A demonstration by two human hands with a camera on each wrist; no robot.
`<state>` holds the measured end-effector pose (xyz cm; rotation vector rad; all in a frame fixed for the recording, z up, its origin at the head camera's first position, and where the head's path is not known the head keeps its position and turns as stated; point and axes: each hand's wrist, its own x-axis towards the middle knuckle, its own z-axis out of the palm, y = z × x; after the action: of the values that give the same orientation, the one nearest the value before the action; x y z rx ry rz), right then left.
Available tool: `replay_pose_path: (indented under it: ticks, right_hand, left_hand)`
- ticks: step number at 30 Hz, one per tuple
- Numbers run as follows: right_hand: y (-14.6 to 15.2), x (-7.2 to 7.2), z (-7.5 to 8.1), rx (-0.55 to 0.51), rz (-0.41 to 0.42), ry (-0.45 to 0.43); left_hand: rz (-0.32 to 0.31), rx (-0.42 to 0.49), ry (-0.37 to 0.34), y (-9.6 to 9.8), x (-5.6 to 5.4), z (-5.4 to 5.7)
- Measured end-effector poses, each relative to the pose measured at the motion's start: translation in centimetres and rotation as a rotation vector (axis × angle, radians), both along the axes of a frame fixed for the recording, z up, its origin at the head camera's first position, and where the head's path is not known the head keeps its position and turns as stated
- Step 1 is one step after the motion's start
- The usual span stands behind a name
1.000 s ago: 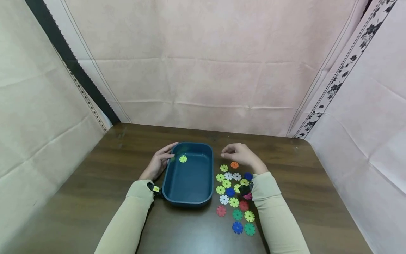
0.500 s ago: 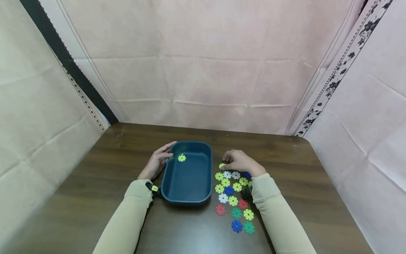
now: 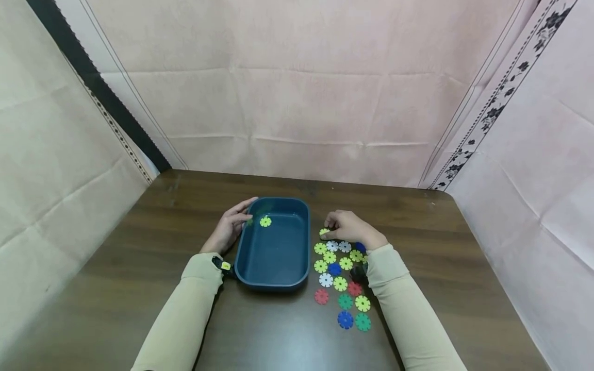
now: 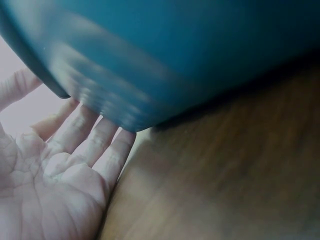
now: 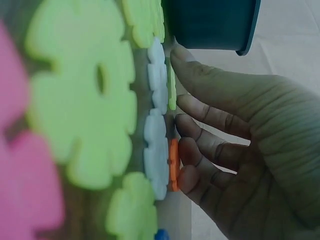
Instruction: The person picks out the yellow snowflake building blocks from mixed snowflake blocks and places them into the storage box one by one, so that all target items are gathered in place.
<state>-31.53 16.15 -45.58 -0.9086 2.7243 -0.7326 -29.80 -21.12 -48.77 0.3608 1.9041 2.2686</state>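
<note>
Tray (image 3: 274, 252) on worktop (image 3: 441, 268), one disc (image 3: 265, 221) inside, far left part. Other discs (image 3: 340, 284) on worktop, right of tray, near to far. Left fingers (image 4: 95, 141) at tray's left side, right fingers (image 5: 215, 115) at far disc (image 3: 323, 231). Cloth (image 3: 297, 103) behind.

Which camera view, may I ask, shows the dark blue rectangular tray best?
The head view shows the tray best, with its rim and interior nearly whole. The left wrist view shows only part of its outer side, above the left hand; the right wrist view, only part at the top edge.
</note>
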Motion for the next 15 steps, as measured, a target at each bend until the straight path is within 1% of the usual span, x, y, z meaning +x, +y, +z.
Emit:
replay_pose_path:
  ticks: [5,9,15]
  right_hand:
    - [-0.18,0.04,0.00,-0.005,-0.015,-0.006]
    - [-0.31,0.20,-0.08,-0.006,-0.023,-0.030]
    - [-0.22,0.10,-0.04,-0.005,-0.029,-0.027]
  left_hand:
    - [0.010,-0.010,-0.018,-0.10,0.00,0.21]
    - [0.010,-0.018,-0.031,-0.21,0.07,0.11]
    - [0.005,-0.015,-0.032,-0.05,-0.14,-0.06]
